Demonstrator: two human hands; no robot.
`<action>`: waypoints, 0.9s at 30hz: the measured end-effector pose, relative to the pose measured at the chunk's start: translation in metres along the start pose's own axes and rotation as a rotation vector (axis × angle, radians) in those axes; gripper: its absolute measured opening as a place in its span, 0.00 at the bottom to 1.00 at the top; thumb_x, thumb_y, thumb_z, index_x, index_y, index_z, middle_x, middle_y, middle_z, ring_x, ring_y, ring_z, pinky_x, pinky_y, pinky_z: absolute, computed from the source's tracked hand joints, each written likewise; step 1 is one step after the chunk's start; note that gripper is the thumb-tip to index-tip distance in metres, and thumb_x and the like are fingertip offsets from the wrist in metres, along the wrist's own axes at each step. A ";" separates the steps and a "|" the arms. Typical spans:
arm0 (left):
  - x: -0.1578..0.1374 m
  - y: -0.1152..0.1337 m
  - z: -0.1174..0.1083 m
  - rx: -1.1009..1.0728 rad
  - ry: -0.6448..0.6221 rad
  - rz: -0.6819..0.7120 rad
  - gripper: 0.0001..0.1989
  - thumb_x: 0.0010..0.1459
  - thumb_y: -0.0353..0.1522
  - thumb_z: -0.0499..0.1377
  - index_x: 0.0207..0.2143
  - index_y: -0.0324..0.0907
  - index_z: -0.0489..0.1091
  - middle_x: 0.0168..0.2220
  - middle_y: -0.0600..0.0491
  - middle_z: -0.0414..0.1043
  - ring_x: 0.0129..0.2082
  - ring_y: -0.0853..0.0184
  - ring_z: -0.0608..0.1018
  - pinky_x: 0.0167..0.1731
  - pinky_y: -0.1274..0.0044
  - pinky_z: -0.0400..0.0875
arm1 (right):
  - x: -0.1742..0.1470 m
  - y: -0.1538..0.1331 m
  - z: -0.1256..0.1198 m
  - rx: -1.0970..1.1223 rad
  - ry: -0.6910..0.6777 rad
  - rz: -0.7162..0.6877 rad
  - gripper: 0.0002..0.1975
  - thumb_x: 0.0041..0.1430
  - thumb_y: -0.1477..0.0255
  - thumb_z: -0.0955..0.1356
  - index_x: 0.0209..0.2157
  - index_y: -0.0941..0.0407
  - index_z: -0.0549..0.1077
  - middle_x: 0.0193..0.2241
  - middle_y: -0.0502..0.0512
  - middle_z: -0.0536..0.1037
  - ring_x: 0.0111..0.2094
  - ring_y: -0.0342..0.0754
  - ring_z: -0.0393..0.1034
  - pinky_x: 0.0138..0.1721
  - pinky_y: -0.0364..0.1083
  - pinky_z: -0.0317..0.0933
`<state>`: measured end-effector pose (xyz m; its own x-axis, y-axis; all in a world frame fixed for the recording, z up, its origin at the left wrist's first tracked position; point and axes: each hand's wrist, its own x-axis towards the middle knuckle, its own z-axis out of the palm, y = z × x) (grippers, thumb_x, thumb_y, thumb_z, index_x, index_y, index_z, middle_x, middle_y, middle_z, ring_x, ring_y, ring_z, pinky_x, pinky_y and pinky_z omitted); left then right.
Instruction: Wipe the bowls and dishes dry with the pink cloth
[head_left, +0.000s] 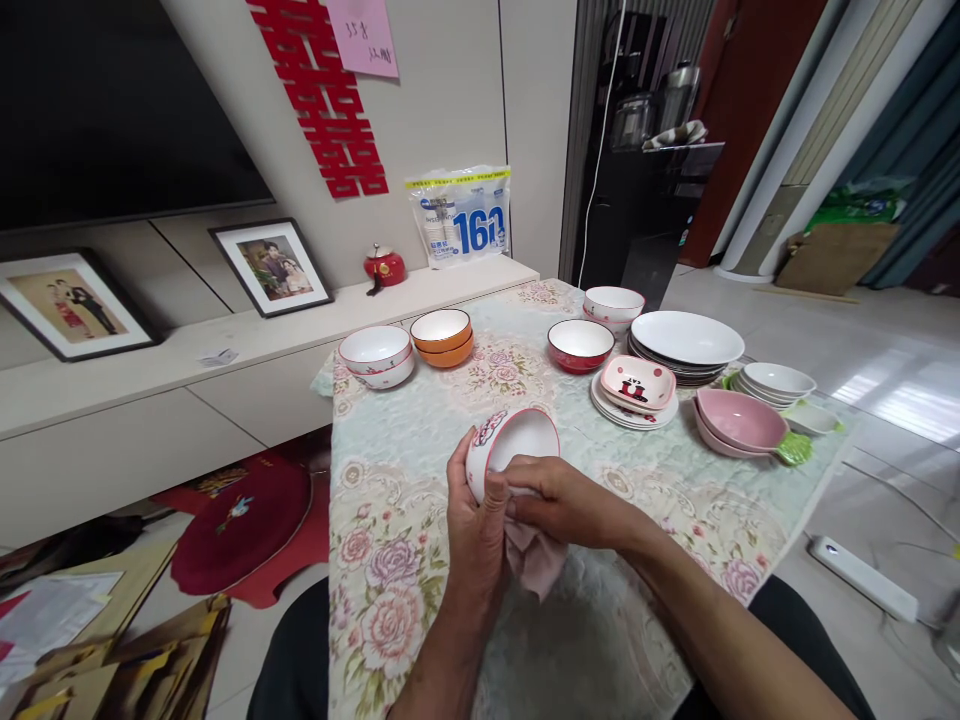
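A white bowl (pixel 529 438) with a red rim and a dark pink pattern is tilted above the table's near half. My left hand (pixel 480 510) grips it from the left side, thumb over the near rim. My right hand (pixel 547 492) is closed on a pink cloth (pixel 536 562) at the bowl's near rim. The cloth hangs down below both hands, and part of it is hidden by my fingers.
On the flowered tablecloth (pixel 401 560) stand white bowls (pixel 377 350) and orange bowls (pixel 442 345) at back left. Towards the right are a red bowl (pixel 580 350), stacked plates (pixel 686 338), a cat dish (pixel 637 385), pink leaf-shaped bowls (pixel 742 422) and small white bowls (pixel 776 380).
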<state>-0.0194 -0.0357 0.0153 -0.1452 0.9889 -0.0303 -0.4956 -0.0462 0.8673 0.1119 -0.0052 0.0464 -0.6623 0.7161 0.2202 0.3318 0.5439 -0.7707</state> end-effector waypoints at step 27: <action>0.001 0.010 0.009 -0.484 0.075 -0.554 0.31 0.62 0.48 0.57 0.64 0.46 0.63 0.51 0.41 0.78 0.44 0.49 0.82 0.43 0.53 0.77 | 0.005 0.028 -0.011 0.502 0.656 0.260 0.24 0.66 0.52 0.62 0.48 0.56 0.76 0.40 0.56 0.81 0.41 0.53 0.75 0.42 0.49 0.68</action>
<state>-0.0169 -0.0339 0.0279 0.1861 0.8740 -0.4489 -0.8331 0.3826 0.3994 0.1253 0.0180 0.0325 -0.0342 0.9827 0.1818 -0.0198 0.1812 -0.9832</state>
